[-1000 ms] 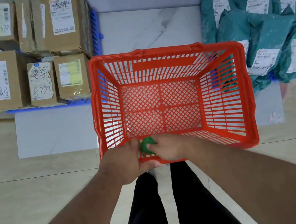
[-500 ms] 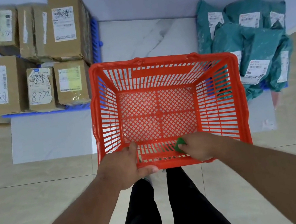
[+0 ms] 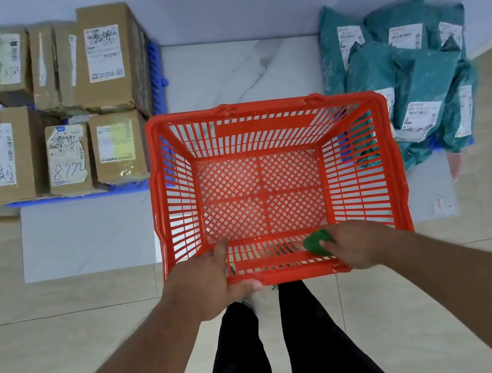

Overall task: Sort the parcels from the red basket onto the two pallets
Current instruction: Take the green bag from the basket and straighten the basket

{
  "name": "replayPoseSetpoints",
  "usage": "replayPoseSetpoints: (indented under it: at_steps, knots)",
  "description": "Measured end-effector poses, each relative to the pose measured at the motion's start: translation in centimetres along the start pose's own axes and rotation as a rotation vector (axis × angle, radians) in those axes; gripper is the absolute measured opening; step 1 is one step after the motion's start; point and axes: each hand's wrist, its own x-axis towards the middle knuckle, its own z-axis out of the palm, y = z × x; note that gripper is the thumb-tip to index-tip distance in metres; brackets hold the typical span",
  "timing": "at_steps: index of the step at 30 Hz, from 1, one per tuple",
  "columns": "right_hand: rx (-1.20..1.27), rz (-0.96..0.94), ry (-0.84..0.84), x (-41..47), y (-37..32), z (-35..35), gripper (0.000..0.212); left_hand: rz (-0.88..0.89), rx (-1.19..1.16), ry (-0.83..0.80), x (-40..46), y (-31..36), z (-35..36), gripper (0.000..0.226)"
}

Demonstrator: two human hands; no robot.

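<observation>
The red basket stands in front of me with nothing inside it. My left hand grips its near rim at the left, thumb under the edge. My right hand grips the same rim at the right, and a small green object shows at its fingers. Several cardboard boxes are stacked on the blue pallet at the left. Several teal mailer bags are piled on the other blue pallet, seen through the basket's right wall.
A white marble slab lies under the basket and both pallets, with beige tile floor around it. A pale wall runs behind the stacks. My legs in black trousers stand just below the basket.
My hands have slid apart along the near rim, the right one moving right with the green object. The basket has come nearer in my view.
</observation>
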Motion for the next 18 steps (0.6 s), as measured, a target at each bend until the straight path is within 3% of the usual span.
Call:
replayPoseSetpoints:
  at_steps: [2,5,10,18]
  knots:
    - [0.001,-0.005,0.008,-0.3,-0.5,-0.1,0.045,0.003,0.018,-0.01,-0.1,0.1,0.0,0.133]
    - [0.092,-0.162,0.051,0.0,-5.2,0.6,0.042,0.007,0.027,-0.004,0.0,0.1,0.0,0.134]
    - [0.277,-0.311,0.023,2.8,-12.4,3.0,0.038,0.062,0.089,0.107,0.0,-0.5,0.7,0.127]
    - [0.175,0.001,-0.029,3.7,-2.2,1.1,0.044,0.002,-0.011,-0.002,-0.1,0.1,0.1,0.124]
